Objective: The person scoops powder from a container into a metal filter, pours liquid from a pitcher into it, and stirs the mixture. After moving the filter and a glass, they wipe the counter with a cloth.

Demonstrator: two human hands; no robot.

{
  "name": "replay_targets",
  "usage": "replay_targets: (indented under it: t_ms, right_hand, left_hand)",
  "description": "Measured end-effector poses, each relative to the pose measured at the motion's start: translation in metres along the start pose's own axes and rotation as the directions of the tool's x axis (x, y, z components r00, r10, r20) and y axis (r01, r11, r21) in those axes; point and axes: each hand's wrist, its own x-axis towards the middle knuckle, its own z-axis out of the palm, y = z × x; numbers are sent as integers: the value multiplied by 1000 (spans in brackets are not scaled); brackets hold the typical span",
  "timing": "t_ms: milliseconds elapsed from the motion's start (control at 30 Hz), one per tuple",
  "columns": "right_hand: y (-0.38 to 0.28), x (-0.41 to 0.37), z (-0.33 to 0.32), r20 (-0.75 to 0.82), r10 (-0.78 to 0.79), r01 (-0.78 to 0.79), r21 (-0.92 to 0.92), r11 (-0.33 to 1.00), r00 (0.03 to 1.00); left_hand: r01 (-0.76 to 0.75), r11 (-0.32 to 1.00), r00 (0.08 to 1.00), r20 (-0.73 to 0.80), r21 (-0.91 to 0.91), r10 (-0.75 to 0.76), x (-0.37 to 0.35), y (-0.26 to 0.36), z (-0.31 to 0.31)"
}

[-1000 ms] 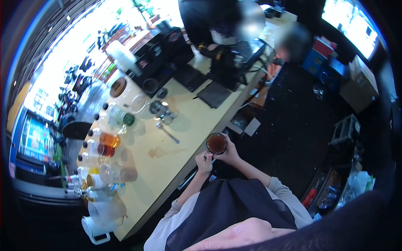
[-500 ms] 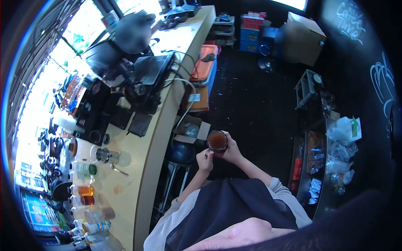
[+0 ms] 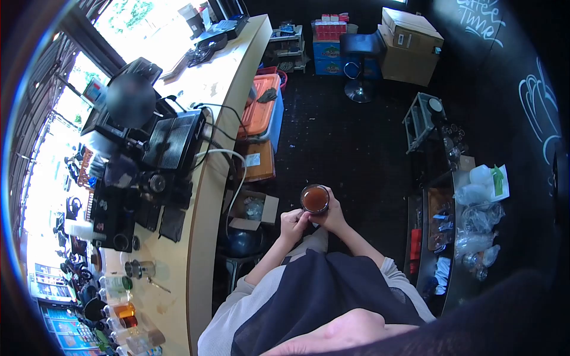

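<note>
A clear glass mug (image 3: 314,199) of reddish-brown drink is held out in front of my body, above the dark floor. My left hand (image 3: 293,224) is closed at the mug's lower left side, where its handle seems to be. Around the right side and underside of the mug wraps my right hand (image 3: 331,215). The mug looks upright, its round rim facing the camera. Both hands are close together, and the fingers under the glass are partly hidden.
Along the left runs a wooden counter (image 3: 205,196) with a coffee machine (image 3: 175,139), a glass jar (image 3: 139,269) and several bottles. An open cardboard box (image 3: 255,207) and a stool (image 3: 234,264) stand beside it. Shelves with plastic bags (image 3: 475,216) line the right. A bar stool (image 3: 359,65) stands ahead.
The view has shifted forward and to the right, so the counter slides left and down. Both hands still hold the mug, now slightly farther right in view.
</note>
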Motion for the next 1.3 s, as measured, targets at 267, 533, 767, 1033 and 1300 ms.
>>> replay_targets:
  t_ms: [267, 533, 767, 1033, 1300]
  right_hand:
    - [38, 130, -45, 12, -32, 32, -18, 999, 999]
    - [69, 273, -72, 58, 31, -31, -3, 1000, 998]
    - [118, 376, -87, 189, -12, 2, 54, 999, 982]
    - [138, 498, -100, 389, -100, 55, 125, 991, 916]
    - [146, 562, -88, 567, -150, 64, 169, 984, 810]
  left_hand:
    - [-49, 998, 989, 140, 34, 44, 147, -12, 11]
    - [24, 1000, 990, 139, -18, -22, 287, -36, 16]
    - [74, 997, 995, 66, 4, -74, 378, -57, 22]
    - [177, 979, 969, -156, -101, -192, 452, -78, 37]
    - [157, 977, 902, -382, -145, -202, 484, -84, 42]
